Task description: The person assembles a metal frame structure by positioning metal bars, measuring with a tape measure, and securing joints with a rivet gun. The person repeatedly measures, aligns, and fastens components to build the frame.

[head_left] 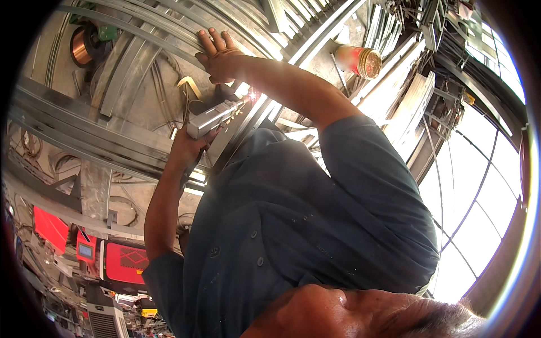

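Left hand: your left hand [190,147] has its fingers wrapped around the silver, box-bodied metal torch [213,119]; the exact finger placement is partly hidden behind the body.
Torch: it lies in front of your shirt, tilted, with its narrow nozzle pointing up and to the right.
Spark: a small pinkish-white glow [253,95] shows at the nozzle tip, against the bright metal beneath your right forearm.
Right hand: your right hand [221,62] grasps nothing visible; its fingers are spread over the long, grey, shiny metal bars [163,42]. Whether the palm presses on them, you cannot tell from here.
Metal bars: they run in several directions under and around both hands, some parallel, some crossing.
Yellow strip: a curved yellow strip [190,87] sits between the torch and your right hand, to the left.
Spool: a black-rimmed spool of copper-coloured wire [83,46] is at the upper left.
Container: a red cylindrical container with a tan end [360,61] is beyond your right forearm.
Machine: a red-panelled, dark-edged machine [123,262] stands at the lower left.
Clothing: you wear a dark blue-grey buttoned shirt [293,214].
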Available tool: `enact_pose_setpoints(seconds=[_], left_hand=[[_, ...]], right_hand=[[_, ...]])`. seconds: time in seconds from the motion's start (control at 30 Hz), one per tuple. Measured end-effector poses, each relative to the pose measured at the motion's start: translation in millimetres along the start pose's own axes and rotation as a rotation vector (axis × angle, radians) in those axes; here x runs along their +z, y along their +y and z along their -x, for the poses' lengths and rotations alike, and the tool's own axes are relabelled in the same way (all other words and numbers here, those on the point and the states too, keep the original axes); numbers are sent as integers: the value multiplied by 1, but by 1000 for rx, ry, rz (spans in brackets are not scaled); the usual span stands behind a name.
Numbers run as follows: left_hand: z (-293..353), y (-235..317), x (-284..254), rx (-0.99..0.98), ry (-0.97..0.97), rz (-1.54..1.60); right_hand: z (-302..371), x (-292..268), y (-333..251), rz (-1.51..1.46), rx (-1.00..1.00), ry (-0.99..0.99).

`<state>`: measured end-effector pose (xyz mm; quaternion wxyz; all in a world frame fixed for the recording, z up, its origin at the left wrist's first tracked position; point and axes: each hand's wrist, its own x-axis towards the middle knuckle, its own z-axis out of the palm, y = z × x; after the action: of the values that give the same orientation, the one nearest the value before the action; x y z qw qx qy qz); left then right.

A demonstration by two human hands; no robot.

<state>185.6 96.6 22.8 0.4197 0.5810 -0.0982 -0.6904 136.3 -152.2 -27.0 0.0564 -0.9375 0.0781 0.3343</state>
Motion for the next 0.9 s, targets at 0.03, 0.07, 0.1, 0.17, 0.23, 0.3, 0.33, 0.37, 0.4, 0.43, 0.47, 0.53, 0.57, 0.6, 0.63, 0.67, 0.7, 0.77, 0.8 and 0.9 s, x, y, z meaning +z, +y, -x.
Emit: enact_pose_setpoints(seconds=[0.03, 0.07, 0.1, 0.17, 0.23, 0.3, 0.33, 0.37, 0.4, 0.43, 0.47, 0.53, 0.57, 0.6, 0.63, 0.67, 0.7, 0.77, 0.8, 0.9], left_hand=[[0, -1, 0, -5, -2, 2], [0, -1, 1, 4, 9, 11], [0, 0, 3, 12, 19, 19], [0, 0, 4, 15, 27, 18], [0, -2, 2, 3, 21, -3], [0, 0, 3, -8, 29, -18], [1, 1, 3, -13, 34, -26], [1, 0, 3, -13, 31, -27], [0, -2, 2, -13, 29, -29], [0, -3, 2, -13, 27, -30], [0, -3, 3, -12, 31, -23], [0, -4, 4, -9, 39, -7], [1, -5, 4, -12, 37, 5], [1, -6, 4, -14, 34, 17], [0, -7, 4, -18, 30, 28], [0, -6, 4, -21, 30, 25], [-1, -5, 5, -25, 31, 23], [0, -4, 6, -25, 29, 50], [0, -6, 6, -27, 24, 79], [2, -6, 6, -16, 26, 78]], right_hand=[[0, 0, 0, -1, 2, -4], [0, 0, 0, -1, 3, -8], [0, -1, 0, -2, 5, -12], [1, -3, -1, 2, 3, -20], [1, -5, -1, 0, 2, -30], [1, -6, -1, -10, 1, -40], [1, -5, -1, -6, 1, -39], [1, -5, -1, -2, 2, -38], [1, -5, -1, 1, 2, -38], [1, -4, -1, -1, 11, -40], [0, -3, -1, -3, 20, -43], [-1, -2, -2, -8, 27, -42], [-1, -1, -1, -12, 26, -38], [-1, -1, -1, -15, 24, -33], [-1, 0, -1, -16, 24, -33], [-1, 0, -1, -17, 23, -33], [-1, 0, -1, -18, 22, -33], [0, -4, -1, -30, 19, -56], [0, -6, -1, -37, 17, -67], [1, -4, 0, -14, 20, -56]])
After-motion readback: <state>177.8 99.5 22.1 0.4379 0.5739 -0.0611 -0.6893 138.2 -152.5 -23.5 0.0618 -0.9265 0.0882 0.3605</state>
